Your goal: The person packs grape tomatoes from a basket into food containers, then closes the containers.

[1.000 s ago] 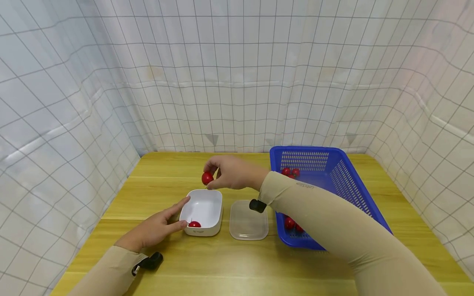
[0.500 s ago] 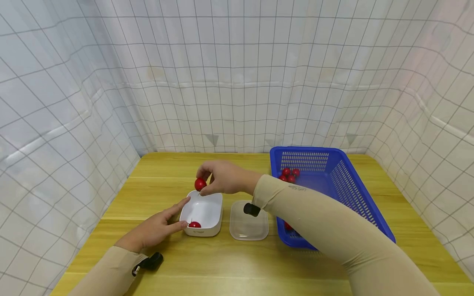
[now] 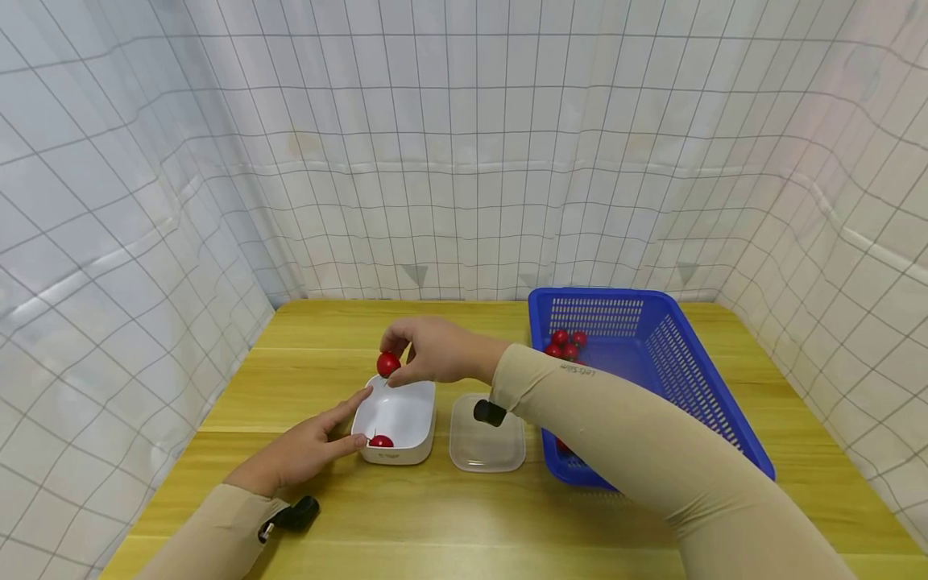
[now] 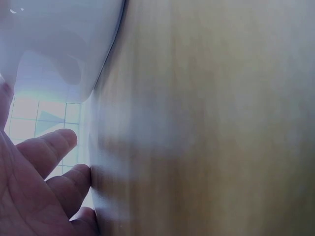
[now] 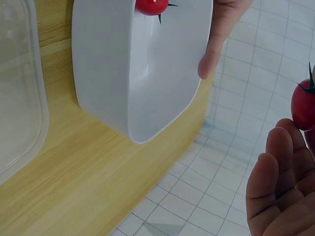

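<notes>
Pinched in my right hand (image 3: 428,350) is a red cherry tomato (image 3: 388,364), held just over the far-left rim of a white square box (image 3: 416,453). Its green stem shows in the right wrist view, where the tomato (image 5: 304,104) is partly cut off by the frame edge. Inside the box, at the near-left corner, lies another cherry tomato (image 3: 380,441). My left hand (image 3: 308,447) rests against the box's left side, thumb at the near-left corner and index finger on the rim. In the left wrist view its other fingers (image 4: 61,142) extend beside the box, off its wall.
Right of the box a clear square lid (image 3: 487,447) lies flat on the wooden table (image 3: 406,528). Farther right stands a blue perforated basket (image 3: 714,379) with several cherry tomatoes (image 3: 569,352); my right forearm crosses above it and hides part. A gridded curtain (image 3: 464,201) surrounds the table.
My right hand has moved left and slightly toward me with the cherry tomato, from behind the box to over its far-left rim. My left hand and the box have stayed put.
</notes>
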`<state>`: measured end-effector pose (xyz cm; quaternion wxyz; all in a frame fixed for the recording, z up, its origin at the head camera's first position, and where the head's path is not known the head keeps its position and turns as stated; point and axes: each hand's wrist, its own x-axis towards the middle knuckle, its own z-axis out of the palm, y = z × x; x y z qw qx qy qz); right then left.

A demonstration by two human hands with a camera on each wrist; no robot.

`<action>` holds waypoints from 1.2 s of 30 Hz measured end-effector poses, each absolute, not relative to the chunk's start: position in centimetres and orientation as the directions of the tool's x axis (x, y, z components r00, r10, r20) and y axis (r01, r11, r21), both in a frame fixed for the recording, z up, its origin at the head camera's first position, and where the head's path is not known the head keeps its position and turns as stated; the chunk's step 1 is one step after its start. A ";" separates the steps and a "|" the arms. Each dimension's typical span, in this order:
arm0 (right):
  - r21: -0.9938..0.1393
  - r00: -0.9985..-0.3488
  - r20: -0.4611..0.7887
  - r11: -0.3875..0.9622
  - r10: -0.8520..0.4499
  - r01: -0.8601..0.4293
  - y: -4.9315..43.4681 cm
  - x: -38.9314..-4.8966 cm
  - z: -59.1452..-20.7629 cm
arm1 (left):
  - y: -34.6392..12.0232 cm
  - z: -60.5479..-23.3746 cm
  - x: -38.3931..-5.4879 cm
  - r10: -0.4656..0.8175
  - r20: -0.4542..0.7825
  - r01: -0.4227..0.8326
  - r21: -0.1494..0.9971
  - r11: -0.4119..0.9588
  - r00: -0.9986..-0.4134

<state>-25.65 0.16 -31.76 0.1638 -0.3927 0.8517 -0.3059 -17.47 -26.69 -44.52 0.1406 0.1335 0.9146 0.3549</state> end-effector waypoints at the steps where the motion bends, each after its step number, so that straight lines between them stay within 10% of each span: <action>1: -0.648 -0.638 -0.038 0.505 -0.769 -0.570 0.2 -25.6 -31.8 | -26.7 -44.5 -17.5 0.344 -0.162 0.145 0.686 0.713 -0.925; 36: -0.698 -0.690 -0.046 0.517 -0.723 -0.495 2.2 -26.5 -30.9 | -26.8 -44.6 -17.8 0.350 -0.176 0.136 0.695 0.706 -0.920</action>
